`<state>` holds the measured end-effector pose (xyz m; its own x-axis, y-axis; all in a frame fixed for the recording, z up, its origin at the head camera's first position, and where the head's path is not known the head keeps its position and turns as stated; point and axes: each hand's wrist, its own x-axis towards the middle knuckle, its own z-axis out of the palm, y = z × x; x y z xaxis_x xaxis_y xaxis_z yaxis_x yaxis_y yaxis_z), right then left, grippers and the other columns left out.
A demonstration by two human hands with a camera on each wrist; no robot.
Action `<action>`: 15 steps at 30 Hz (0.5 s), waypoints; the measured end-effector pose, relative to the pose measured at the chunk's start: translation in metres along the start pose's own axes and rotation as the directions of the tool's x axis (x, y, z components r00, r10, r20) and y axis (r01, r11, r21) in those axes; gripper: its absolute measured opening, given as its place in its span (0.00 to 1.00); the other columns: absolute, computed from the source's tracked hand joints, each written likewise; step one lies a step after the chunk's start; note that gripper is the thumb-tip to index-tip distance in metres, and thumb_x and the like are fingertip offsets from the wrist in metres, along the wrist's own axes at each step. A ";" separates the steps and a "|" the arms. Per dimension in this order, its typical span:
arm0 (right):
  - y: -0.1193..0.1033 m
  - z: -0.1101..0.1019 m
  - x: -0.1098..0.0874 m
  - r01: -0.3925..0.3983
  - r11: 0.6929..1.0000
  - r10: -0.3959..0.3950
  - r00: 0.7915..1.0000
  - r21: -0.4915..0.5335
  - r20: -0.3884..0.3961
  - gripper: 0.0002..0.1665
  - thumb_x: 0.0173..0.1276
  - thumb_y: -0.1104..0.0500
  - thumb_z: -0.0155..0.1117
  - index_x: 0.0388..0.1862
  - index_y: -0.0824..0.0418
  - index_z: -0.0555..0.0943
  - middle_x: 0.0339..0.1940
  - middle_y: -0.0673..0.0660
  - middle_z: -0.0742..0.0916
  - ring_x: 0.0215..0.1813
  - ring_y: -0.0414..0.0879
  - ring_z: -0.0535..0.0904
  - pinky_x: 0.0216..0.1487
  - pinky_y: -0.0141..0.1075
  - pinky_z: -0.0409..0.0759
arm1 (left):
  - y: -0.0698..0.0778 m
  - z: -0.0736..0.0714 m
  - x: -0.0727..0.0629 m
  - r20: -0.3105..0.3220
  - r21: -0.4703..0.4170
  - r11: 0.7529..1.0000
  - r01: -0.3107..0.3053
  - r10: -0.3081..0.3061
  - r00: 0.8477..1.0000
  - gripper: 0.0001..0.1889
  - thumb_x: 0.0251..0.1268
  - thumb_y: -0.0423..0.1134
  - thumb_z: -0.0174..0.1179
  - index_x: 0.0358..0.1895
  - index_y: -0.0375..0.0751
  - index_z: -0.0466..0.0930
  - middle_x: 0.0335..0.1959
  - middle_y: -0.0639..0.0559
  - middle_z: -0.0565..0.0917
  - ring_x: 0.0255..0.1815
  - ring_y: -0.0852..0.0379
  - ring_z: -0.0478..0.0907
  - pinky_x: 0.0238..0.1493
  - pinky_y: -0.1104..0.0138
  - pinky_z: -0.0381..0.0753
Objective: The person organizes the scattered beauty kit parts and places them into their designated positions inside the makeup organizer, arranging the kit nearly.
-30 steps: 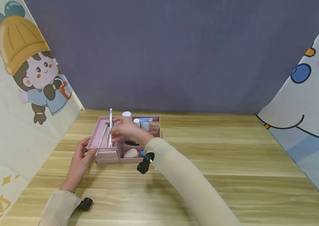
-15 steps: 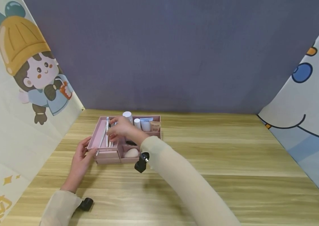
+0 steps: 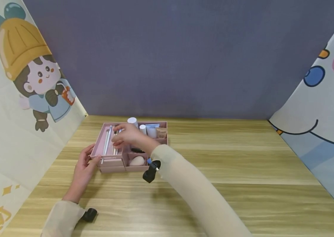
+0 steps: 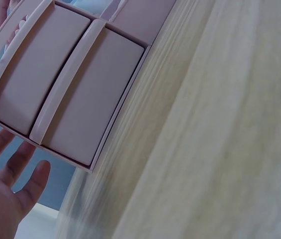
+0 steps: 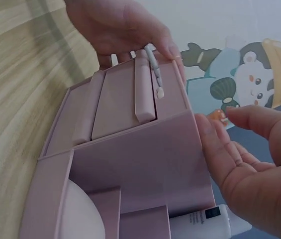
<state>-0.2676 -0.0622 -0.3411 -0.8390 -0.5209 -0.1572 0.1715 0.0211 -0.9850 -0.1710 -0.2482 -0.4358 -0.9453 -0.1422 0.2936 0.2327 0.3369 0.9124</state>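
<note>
A pink makeup organizer (image 3: 111, 162) with two front drawers stands on the table's left side. My left hand (image 3: 83, 166) grips its front left corner, thumb at the front rim, fingers along the side. In its top tray lie two slim makeup brushes, a white-handled brush (image 3: 109, 138) and another whose handle (image 5: 153, 67) pokes over the front rim near my left thumb. My right hand (image 3: 128, 135) reaches over the tray's right part, above several more slim sticks (image 3: 115, 149). In the right wrist view the thumb and fingers (image 5: 215, 149) of this hand are spread apart, with nothing visible between them.
The organizer's right compartments hold a white-lidded jar (image 3: 132, 120), a small white bottle (image 3: 143, 129), a light blue tube (image 3: 152, 131), a beige tube (image 3: 161, 133) and a pale egg-shaped sponge (image 3: 137, 161). A grey panel (image 3: 178, 65) rises behind the wooden table (image 3: 229, 158).
The white brush that my right hand held upright has moved left, been let go and now leans in the tray beside the other brush. My left hand stays in place.
</note>
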 end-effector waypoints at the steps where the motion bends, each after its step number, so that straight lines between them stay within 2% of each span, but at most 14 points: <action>1: 0.001 -0.002 -0.001 0.010 1.000 -0.010 1.000 0.013 0.008 0.30 0.61 0.79 0.61 0.64 0.77 0.71 0.31 0.65 0.84 0.32 0.56 0.85 0.35 0.41 0.85 | 0.000 0.000 0.000 0.003 -0.001 1.000 0.003 -0.003 1.000 0.27 0.76 0.33 0.53 0.74 0.34 0.58 0.58 0.54 0.70 0.52 0.76 0.70 0.45 0.79 0.69; 5: 0.003 -0.013 -0.011 0.034 0.996 -0.039 0.997 0.077 0.061 0.30 0.66 0.78 0.59 0.68 0.76 0.68 0.33 0.64 0.84 0.35 0.53 0.85 0.42 0.43 0.85 | 0.001 -0.002 0.001 0.016 0.015 1.000 0.022 -0.022 1.000 0.28 0.76 0.35 0.54 0.74 0.35 0.57 0.60 0.50 0.69 0.52 0.77 0.69 0.45 0.80 0.69; 9: 0.004 -0.029 -0.025 0.005 0.985 -0.025 0.993 0.174 0.113 0.31 0.70 0.77 0.54 0.72 0.74 0.64 0.33 0.61 0.83 0.35 0.48 0.83 0.46 0.44 0.84 | 0.004 -0.005 0.002 0.031 0.023 0.999 0.036 -0.037 0.999 0.28 0.77 0.38 0.54 0.74 0.36 0.58 0.60 0.53 0.69 0.52 0.77 0.70 0.46 0.79 0.69; 12: 0.007 -0.042 -0.035 -0.030 0.970 0.001 0.993 0.240 0.120 0.31 0.71 0.76 0.53 0.73 0.72 0.63 0.35 0.62 0.83 0.36 0.49 0.84 0.47 0.43 0.84 | 0.004 -0.006 0.002 0.036 0.014 1.000 0.026 -0.026 0.999 0.27 0.76 0.37 0.54 0.73 0.35 0.58 0.59 0.54 0.69 0.51 0.76 0.70 0.46 0.79 0.69; 15: 0.012 -0.055 -0.047 -0.032 0.963 0.004 0.994 0.268 0.106 0.30 0.73 0.73 0.53 0.73 0.71 0.63 0.36 0.62 0.84 0.37 0.49 0.85 0.46 0.42 0.84 | 0.005 -0.007 0.001 0.041 0.018 1.000 0.018 -0.019 0.999 0.27 0.76 0.35 0.53 0.73 0.34 0.58 0.60 0.51 0.69 0.52 0.75 0.70 0.46 0.79 0.69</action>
<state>-0.2543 0.0102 -0.3497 -0.7788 -0.6085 -0.1523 0.3303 -0.1913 -0.9243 -0.1691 -0.2534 -0.4289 -0.9581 -0.1100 0.2644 0.2115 0.3507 0.9123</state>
